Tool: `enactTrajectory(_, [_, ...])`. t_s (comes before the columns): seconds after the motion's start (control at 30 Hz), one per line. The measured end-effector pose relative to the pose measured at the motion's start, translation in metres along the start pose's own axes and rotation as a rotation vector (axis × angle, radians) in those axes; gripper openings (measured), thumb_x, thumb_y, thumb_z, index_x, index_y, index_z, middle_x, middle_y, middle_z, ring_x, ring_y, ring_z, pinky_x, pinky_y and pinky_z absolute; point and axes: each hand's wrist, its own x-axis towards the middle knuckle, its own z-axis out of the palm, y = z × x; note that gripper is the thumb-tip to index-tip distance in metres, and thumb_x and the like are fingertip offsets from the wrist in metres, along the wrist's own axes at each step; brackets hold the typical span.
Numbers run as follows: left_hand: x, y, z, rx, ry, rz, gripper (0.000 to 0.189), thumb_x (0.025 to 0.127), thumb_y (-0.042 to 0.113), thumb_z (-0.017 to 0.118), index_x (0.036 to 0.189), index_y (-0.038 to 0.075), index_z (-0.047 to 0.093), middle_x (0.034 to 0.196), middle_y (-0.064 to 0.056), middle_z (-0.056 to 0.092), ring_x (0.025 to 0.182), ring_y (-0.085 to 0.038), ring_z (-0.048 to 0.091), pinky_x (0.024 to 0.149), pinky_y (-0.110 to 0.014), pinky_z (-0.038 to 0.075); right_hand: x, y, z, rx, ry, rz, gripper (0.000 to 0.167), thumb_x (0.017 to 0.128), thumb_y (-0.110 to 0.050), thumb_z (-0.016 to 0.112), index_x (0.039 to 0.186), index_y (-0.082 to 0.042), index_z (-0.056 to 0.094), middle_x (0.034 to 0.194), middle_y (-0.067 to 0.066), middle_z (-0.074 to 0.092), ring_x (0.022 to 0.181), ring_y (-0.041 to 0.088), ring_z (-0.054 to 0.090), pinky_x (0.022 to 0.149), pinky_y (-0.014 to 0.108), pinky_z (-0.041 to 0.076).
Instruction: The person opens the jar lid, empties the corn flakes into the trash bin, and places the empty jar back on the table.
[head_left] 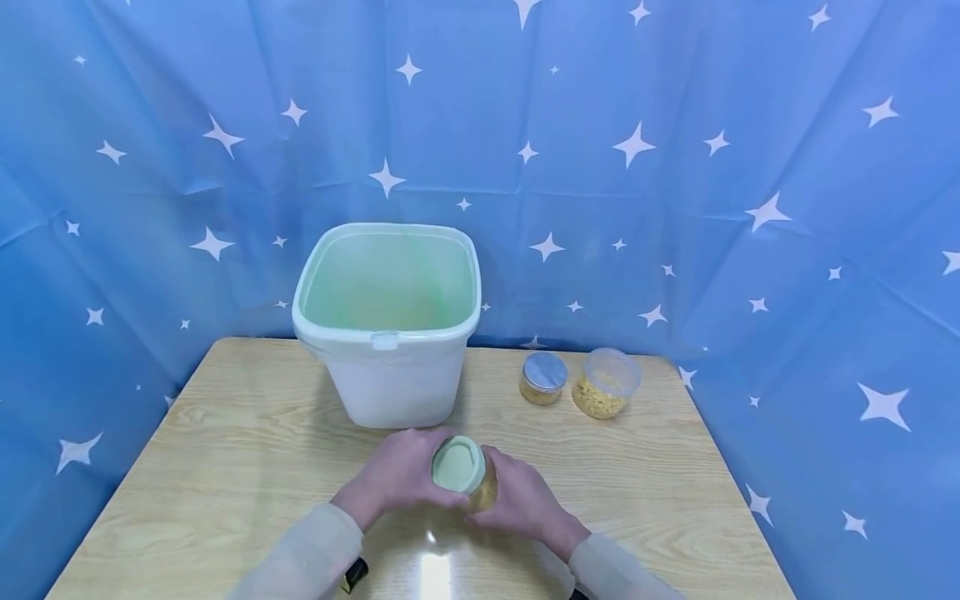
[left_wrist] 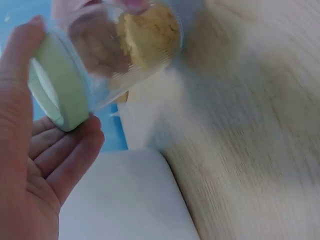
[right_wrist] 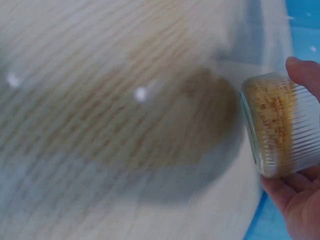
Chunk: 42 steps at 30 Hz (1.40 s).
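Between my two hands is a clear ribbed jar (right_wrist: 277, 125) with a pale green lid (head_left: 458, 464) and a yellowish-brown, crumbly-looking filling. My left hand (head_left: 405, 473) grips the lid from the left, thumb and fingers around its rim; the left wrist view shows the lid (left_wrist: 62, 80) on the jar (left_wrist: 150, 37). From the other side, my right hand (head_left: 521, 497) holds the jar's body. In the right wrist view the jar is tilted, and its base appears raised off the table.
A white bin (head_left: 405, 383) with a pale green inside stands behind my hands, to the left. Further right on the wooden table (head_left: 637, 483) are a small jar with a silvery lid (head_left: 545, 372) and a clear tub (head_left: 600, 398) of yellow bits. A blue starred curtain (head_left: 570, 100) surrounds the table.
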Motion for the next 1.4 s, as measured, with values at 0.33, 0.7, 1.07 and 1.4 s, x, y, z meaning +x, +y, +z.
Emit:
enactTrajectory(0.33, [-0.004,0.002,0.001,0.022,-0.046,-0.017,0.092,0.062,0.075,0.074,0.133,0.021,0.053,0.112,0.007,0.068,0.095,-0.01,0.064,0.079,-0.031,0.054,0.0,0.005,-0.001,-0.002,-0.009,-0.009,0.091,0.059,-0.045,0.089,0.136,-0.016,0.051,0.116,-0.004,0.068,0.102,0.012,0.065,0.087,0.032,0.055])
enactTrajectory(0.7, [-0.011,-0.004,-0.013,-0.217,-0.185,0.089,0.097,0.072,0.025,0.085,0.152,0.031,0.031,0.16,0.004,0.029,0.145,-0.023,0.034,0.116,-0.049,0.034,0.0,0.005,-0.013,-0.02,-0.029,0.013,0.089,0.057,-0.044,0.089,0.134,-0.02,0.052,0.115,-0.01,0.066,0.1,0.008,0.063,0.086,0.032,0.054])
enactTrajectory(1.07, [-0.009,-0.004,-0.017,-0.182,-0.142,0.161,0.085,0.072,0.03,0.085,0.146,0.032,0.044,0.153,0.006,0.042,0.139,-0.02,0.044,0.113,-0.045,0.039,0.002,0.002,-0.016,-0.07,-0.053,-0.001,0.09,0.056,-0.048,0.089,0.134,-0.021,0.052,0.113,-0.012,0.065,0.098,0.006,0.061,0.083,0.03,0.053])
enactTrajectory(1.4, [-0.01,-0.002,-0.01,-0.053,-0.029,0.019,0.085,0.071,0.067,0.074,0.142,0.029,0.048,0.132,0.004,0.059,0.111,-0.014,0.061,0.092,-0.039,0.053,0.003,0.0,-0.014,-0.076,-0.033,-0.007,0.089,0.055,-0.051,0.089,0.132,-0.021,0.054,0.112,-0.011,0.066,0.097,0.006,0.062,0.082,0.029,0.054])
